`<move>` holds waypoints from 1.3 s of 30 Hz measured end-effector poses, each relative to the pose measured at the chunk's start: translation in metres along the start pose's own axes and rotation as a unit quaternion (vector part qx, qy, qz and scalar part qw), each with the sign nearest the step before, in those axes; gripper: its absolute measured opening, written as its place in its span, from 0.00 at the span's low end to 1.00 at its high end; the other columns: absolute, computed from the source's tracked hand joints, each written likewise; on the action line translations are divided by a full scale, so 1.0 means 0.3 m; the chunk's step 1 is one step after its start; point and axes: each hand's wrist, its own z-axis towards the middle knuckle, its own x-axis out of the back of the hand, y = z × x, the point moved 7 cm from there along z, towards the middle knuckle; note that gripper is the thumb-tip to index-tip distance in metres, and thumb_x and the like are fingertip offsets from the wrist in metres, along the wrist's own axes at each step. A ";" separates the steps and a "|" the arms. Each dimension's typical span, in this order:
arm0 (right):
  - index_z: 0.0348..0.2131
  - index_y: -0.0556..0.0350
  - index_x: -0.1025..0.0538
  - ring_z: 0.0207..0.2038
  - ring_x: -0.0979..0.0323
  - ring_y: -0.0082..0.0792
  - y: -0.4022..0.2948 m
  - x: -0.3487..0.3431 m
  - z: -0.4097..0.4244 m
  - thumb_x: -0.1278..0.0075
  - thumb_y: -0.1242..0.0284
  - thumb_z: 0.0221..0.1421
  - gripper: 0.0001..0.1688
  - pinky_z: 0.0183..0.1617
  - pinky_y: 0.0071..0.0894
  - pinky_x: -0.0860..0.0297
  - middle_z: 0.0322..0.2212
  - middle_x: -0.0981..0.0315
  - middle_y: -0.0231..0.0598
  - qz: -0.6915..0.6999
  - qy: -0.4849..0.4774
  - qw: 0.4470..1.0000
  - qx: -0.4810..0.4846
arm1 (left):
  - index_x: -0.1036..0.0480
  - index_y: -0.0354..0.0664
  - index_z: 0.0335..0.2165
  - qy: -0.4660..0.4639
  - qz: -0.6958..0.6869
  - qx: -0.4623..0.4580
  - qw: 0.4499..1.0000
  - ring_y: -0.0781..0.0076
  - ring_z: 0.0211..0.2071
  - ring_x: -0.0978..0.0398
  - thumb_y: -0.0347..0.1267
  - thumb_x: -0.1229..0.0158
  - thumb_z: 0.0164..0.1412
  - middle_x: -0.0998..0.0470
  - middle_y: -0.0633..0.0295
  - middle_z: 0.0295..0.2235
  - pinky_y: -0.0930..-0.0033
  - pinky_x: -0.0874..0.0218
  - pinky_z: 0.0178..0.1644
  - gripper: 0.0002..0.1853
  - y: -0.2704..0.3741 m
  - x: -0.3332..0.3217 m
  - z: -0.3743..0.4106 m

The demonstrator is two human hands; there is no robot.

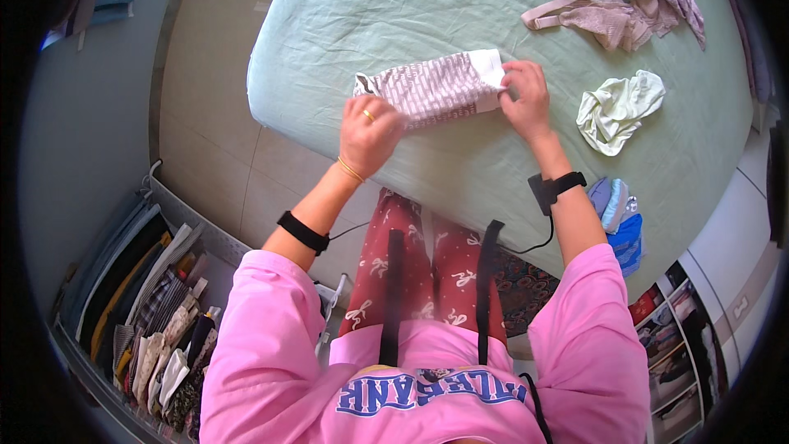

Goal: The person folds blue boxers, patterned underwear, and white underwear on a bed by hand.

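Observation:
A folded garment with a small brown-and-white pattern and a white band (431,83) lies on the green sheet of a bed (320,43). My left hand (372,136), with a ring on one finger, is at the garment's lower left corner; its fingers are curled and slightly blurred, so whether they pinch the fabric is unclear. At the other end, my right hand (525,99) has thumb and fingers on the edge of the white band, gripping it.
On the bed's right lie a crumpled pale green garment (616,112), a pink lace bra (610,22) and small folded blue clothes (622,228). A drawer of upright folded clothes (154,333) stands at lower left, an open compartment organizer (675,351) at lower right.

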 end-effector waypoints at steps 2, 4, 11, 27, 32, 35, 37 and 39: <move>0.22 0.54 0.31 0.41 0.34 0.40 0.009 -0.011 -0.048 0.49 0.82 0.33 0.10 0.43 0.37 0.36 0.34 0.30 0.34 -0.013 -0.023 1.000 0.000 | 0.26 0.48 0.23 -0.019 0.018 -0.009 1.000 0.67 0.33 0.31 0.23 0.38 0.35 0.29 0.69 0.24 0.66 0.43 0.40 0.11 0.006 -0.047 -0.052; 0.22 0.53 0.30 0.41 0.34 0.39 0.005 -0.013 -0.063 0.49 0.82 0.33 0.10 0.44 0.37 0.36 0.34 0.31 0.34 -0.020 -0.023 1.000 0.006 | 0.27 0.49 0.23 -0.025 0.036 0.002 0.999 0.68 0.34 0.31 0.23 0.38 0.35 0.29 0.70 0.25 0.66 0.43 0.40 0.11 0.004 -0.076 -0.081; 0.26 0.54 0.28 0.45 0.36 0.40 0.003 -0.039 -0.090 0.50 0.80 0.35 0.11 0.48 0.38 0.38 0.38 0.32 0.35 -0.057 -0.063 0.996 0.002 | 0.26 0.48 0.25 -0.080 0.061 0.040 0.994 0.64 0.36 0.31 0.20 0.42 0.35 0.29 0.67 0.30 0.63 0.43 0.41 0.14 -0.004 -0.124 -0.134; 0.50 0.43 0.32 0.60 0.51 0.39 -0.021 -0.222 -0.005 0.50 0.65 0.49 0.27 0.61 0.43 0.52 0.55 0.43 0.37 -0.164 -0.125 0.978 0.042 | 0.29 0.39 0.28 0.162 -0.070 0.392 0.903 0.70 0.27 0.28 0.30 0.41 0.50 0.25 0.61 0.25 0.69 0.36 0.34 0.07 -0.311 -0.032 -0.120; 0.48 0.40 0.29 0.53 0.42 0.38 0.004 -0.202 0.019 0.45 0.64 0.44 0.28 0.57 0.41 0.46 0.48 0.37 0.35 -0.098 -0.106 0.988 -0.052 | 0.28 0.37 0.29 0.199 -0.169 0.546 0.796 0.78 0.28 0.30 0.27 0.43 0.52 0.26 0.66 0.25 0.74 0.37 0.35 0.05 -0.449 -0.012 -0.410; 0.44 0.43 0.27 0.47 0.38 0.38 0.040 -0.188 0.043 0.42 0.63 0.39 0.28 0.54 0.39 0.44 0.42 0.34 0.34 -0.047 -0.123 0.986 -0.104 | 0.27 0.39 0.30 0.216 -0.065 0.460 0.859 0.73 0.34 0.30 0.24 0.45 0.49 0.25 0.65 0.29 0.70 0.39 0.41 0.06 -0.365 0.025 -0.338; 0.41 0.48 0.25 0.44 0.35 0.40 0.084 -0.176 0.055 0.43 0.64 0.38 0.26 0.49 0.37 0.39 0.37 0.32 0.38 -0.014 -0.134 0.983 -0.125 | 0.28 0.42 0.30 0.177 0.047 0.307 0.934 0.69 0.39 0.30 0.21 0.47 0.46 0.25 0.65 0.34 0.69 0.41 0.44 0.10 -0.180 0.066 -0.097; 0.42 0.49 0.26 0.41 0.34 0.40 0.105 -0.176 0.071 0.45 0.65 0.40 0.25 0.46 0.35 0.37 0.34 0.32 0.38 0.029 -0.161 0.976 -0.140 | 0.27 0.44 0.28 0.047 0.132 0.138 0.980 0.64 0.41 0.32 0.20 0.47 0.41 0.26 0.65 0.33 0.65 0.44 0.47 0.11 -0.113 0.032 0.023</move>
